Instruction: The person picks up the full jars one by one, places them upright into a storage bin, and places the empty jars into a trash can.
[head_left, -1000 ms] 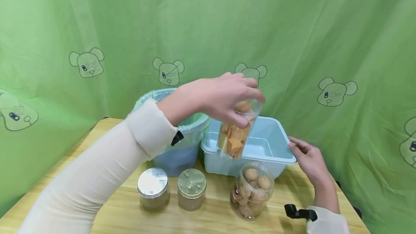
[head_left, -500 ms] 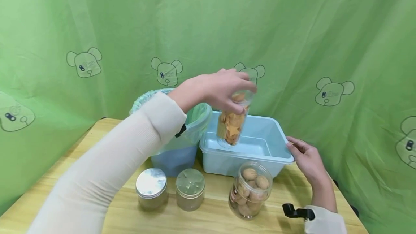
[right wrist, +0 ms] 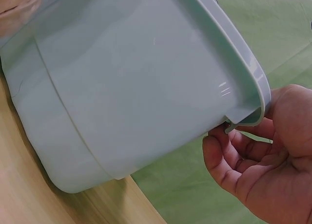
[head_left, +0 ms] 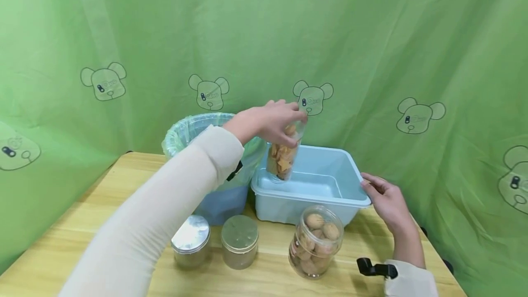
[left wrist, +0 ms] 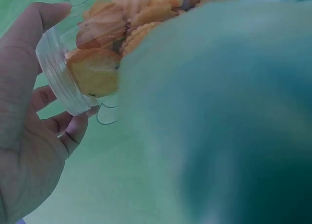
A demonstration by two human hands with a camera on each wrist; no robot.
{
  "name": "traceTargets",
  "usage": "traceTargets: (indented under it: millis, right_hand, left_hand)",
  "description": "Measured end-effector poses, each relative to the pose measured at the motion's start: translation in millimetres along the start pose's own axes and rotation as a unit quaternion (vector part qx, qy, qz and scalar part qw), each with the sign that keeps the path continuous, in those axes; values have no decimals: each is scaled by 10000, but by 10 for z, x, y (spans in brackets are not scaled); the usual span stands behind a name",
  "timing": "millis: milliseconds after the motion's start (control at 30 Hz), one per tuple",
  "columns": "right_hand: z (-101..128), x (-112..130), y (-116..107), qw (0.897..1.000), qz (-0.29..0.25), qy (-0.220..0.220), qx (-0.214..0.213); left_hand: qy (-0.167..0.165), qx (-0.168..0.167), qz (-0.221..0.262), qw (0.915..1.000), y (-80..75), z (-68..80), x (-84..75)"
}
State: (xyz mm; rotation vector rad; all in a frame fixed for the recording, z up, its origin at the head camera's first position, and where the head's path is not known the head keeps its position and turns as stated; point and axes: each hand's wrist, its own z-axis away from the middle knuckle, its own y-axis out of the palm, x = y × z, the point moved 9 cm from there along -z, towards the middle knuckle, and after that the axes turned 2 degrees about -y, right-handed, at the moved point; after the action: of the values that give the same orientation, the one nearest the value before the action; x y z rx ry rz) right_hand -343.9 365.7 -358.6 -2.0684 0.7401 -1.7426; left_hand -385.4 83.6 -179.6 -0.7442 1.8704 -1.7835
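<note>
My left hand (head_left: pixel 274 120) grips a clear plastic jar (head_left: pixel 282 162) by its top, fingers and thumb around the rim. Orange-brown biscuits, one of them star-shaped, fill the jar, which hangs tilted over the left end of a light blue plastic tub (head_left: pixel 274 206). In the left wrist view the jar's ridged neck (left wrist: pixel 63 73) lies between thumb and fingers, while a blurred green bag covers much of the jar. My right hand (head_left: pixel 389 203) pinches the tub's right rim; in the right wrist view the fingers (right wrist: pixel 224 156) curl up under that rim.
A blue bin (head_left: pixel 224 203) with a green liner (head_left: pixel 177 139) stands left of the tub. In front are two silver-lidded jars (head_left: pixel 190 237) (head_left: pixel 239 237) and a clear jar of round brown biscuits (head_left: pixel 315 246). A green curtain (head_left: pixel 363 35) hangs behind the wooden table (head_left: pixel 103 196).
My left hand has carried the biscuit jar leftward and farther back, from over the tub's front rim to over its left end. My right hand keeps its hold on the tub.
</note>
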Motion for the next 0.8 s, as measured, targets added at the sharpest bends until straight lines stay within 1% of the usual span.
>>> traceTargets:
  millis: [233, 567, 800]
  right_hand:
    - [-6, -2, 3, 10000, -38, -19, -15]
    - [-17, -12, 19, 10000, 4, -47, -28]
    - [-14, 1, 5, 10000, 7, -54, -26]
  left_hand:
    - [-199, 194, 47, 9996, 159, -70, -52]
    - [-358, 543, 32, 9979, 411, -142, -198]
    - [-351, 743, -38, 9966, 562, -170, -296]
